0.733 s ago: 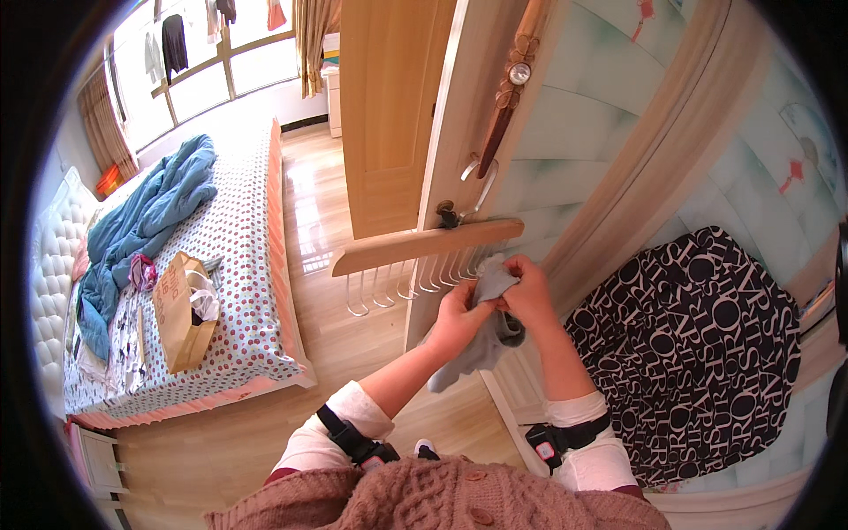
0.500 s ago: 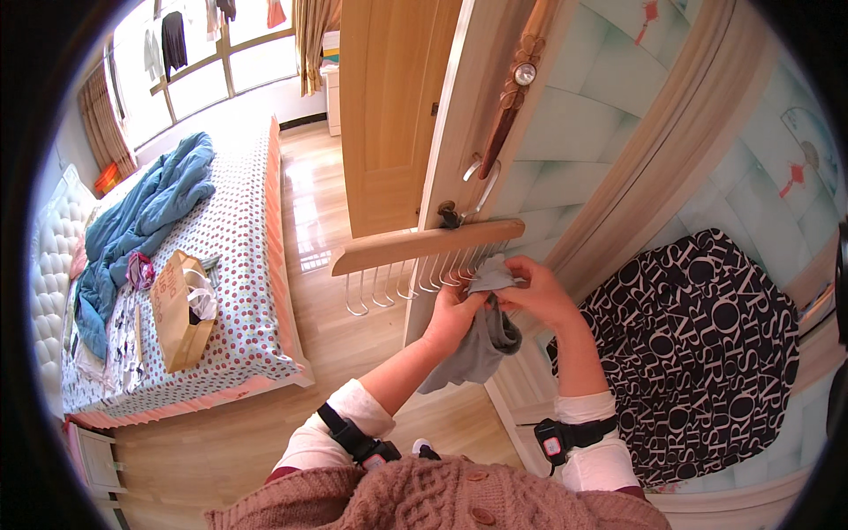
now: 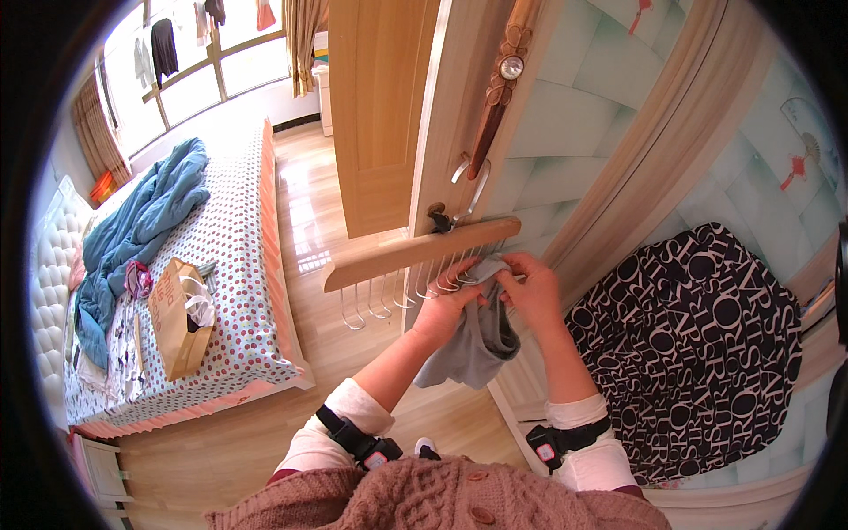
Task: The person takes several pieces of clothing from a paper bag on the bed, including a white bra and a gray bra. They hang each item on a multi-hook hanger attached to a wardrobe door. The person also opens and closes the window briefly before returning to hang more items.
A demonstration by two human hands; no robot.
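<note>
A wooden hanger [image 3: 415,254] with a row of metal hooks under its bar hangs by its own hook from the carved door handle [image 3: 488,128]. Bunched at the hanger's right end is a soft grey garment [image 3: 466,358] that looks like a tank top, its lower part dangling with a looped opening. My left hand [image 3: 446,311] pinches the cloth just beneath the hooks, some fingers behind them. On the other side my right hand [image 3: 533,291] grips the upper edge between thumb and fingers. Whether the cloth is on a hook is hidden by the fingers.
A bed [image 3: 243,265] stands at the left, bearing a blue quilt [image 3: 146,208] and a brown paper bag [image 3: 177,336]. An open wooden door [image 3: 380,115] is ahead. Black cloth with white lettering [image 3: 689,353] bulges at the right, by the patterned wardrobe panels [image 3: 565,115].
The hands have drawn slightly closer together at the hooks, with the right hand's fingers curled in more. The grey tank top hangs more open, its loop showing wider. The view has shifted a little.
</note>
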